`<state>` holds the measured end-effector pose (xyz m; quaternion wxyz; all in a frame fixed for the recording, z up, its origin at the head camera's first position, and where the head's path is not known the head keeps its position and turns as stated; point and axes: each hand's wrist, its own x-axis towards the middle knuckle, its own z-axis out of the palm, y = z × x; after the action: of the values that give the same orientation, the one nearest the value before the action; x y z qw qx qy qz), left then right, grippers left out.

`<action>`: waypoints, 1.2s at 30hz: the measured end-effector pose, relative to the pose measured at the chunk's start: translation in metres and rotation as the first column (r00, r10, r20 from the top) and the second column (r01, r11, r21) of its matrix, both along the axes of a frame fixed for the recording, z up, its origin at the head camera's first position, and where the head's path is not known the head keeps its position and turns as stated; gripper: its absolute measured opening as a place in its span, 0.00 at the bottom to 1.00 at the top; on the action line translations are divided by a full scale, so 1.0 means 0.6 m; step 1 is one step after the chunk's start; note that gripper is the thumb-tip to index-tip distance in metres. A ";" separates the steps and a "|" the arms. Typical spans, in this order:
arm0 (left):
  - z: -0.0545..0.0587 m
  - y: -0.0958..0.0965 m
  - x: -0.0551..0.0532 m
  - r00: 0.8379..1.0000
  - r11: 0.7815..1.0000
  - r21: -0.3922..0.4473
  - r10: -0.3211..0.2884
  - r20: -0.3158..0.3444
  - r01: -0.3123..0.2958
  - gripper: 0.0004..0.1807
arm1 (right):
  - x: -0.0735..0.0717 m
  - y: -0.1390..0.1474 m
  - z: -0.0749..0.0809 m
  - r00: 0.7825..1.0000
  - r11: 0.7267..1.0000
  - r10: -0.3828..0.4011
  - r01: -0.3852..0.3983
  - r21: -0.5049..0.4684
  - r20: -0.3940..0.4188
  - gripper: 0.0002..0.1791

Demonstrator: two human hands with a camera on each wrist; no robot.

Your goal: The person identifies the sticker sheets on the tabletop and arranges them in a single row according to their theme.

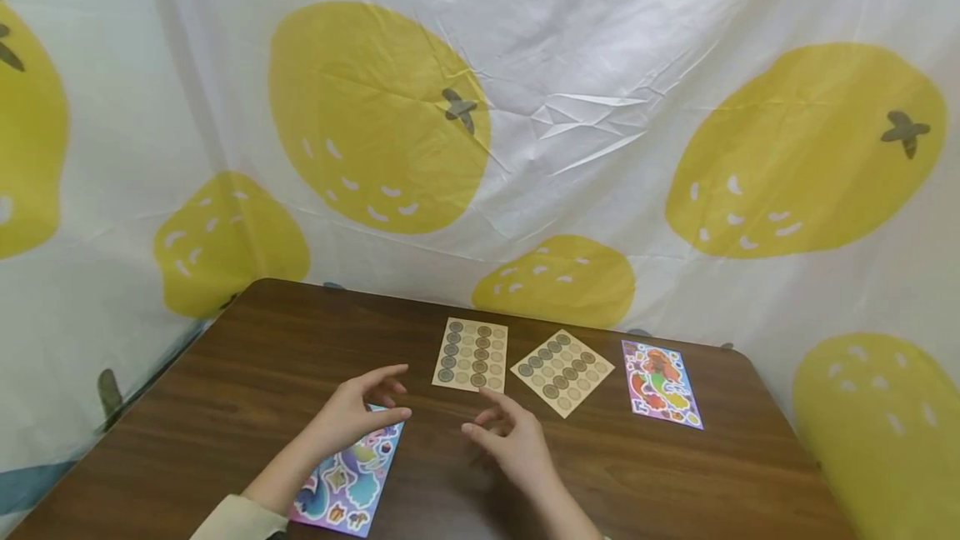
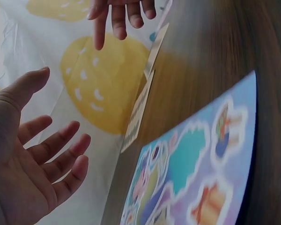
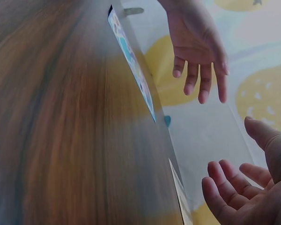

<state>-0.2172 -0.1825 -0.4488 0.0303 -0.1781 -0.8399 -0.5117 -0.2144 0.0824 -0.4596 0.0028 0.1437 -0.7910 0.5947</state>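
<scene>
Loosely wide and empty, my left fingers [image 1: 386, 374] and right fingers [image 1: 497, 401] hover, since the surface [image 1: 660, 482] alone supports the sheets [image 1: 347, 483].

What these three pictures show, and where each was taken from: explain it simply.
No machine here, just a person's bare left hand and right hand. The wide picture comes from a camera on the head, looking forward and down. The other two come from wrist cameras; each shows its own hand close up and the opposite hand beyond. On the brown table lie a tan sheet with circles, a second tan sheet, a colourful sheet near the left hand and another colourful sheet at the right. Neither hand holds anything.
</scene>
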 end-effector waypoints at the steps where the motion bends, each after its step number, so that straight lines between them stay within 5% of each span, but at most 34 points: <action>1: -0.001 0.006 -0.001 1.000 1.000 0.003 -0.004 0.001 0.004 0.35 | 0.000 0.006 0.001 1.000 1.000 -0.011 0.011 0.002 -0.001 0.35; 14: -0.001 0.066 -0.009 0.998 0.997 0.074 0.019 0.053 -0.023 0.36 | 0.001 0.074 0.009 0.985 0.985 -0.164 0.166 0.041 -0.045 0.31; 36: -0.019 0.152 -0.017 0.998 0.989 0.138 -0.055 0.036 0.049 0.38 | 0.017 0.198 0.022 0.932 0.923 -0.354 0.361 0.133 -0.076 0.32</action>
<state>-0.2272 -0.0912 -0.4602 0.0126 -0.1873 -0.7982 -0.5724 -0.2039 0.2014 -0.4461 0.1207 0.0119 -0.8445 0.5216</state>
